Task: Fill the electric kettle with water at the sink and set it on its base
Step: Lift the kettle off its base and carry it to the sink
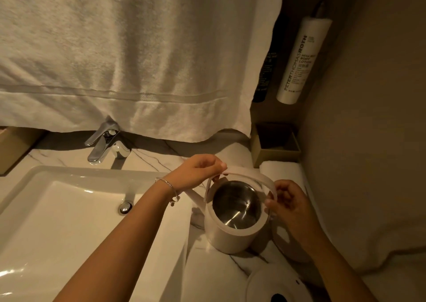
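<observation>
A white electric kettle [232,238] stands upright on the marble counter, right of the sink [57,209]. Its steel inside looks empty and its spout points left. The round white lid [244,174] is lifted and tilted just above the opening. My left hand [198,171] pinches the lid's far left edge. My right hand [288,201] pinches its right edge, close to the kettle's handle. The round white base [274,283] lies on the counter at the bottom, nearer to me than the kettle. The chrome faucet [102,143] stands behind the basin with no water running.
A large white towel [126,54] hangs over the back wall down to the faucet. A white lotion bottle [302,59] hangs at the upper right above a small open box [274,143]. A folded white towel [283,170] lies behind the kettle. Another box [11,147] sits at the far left.
</observation>
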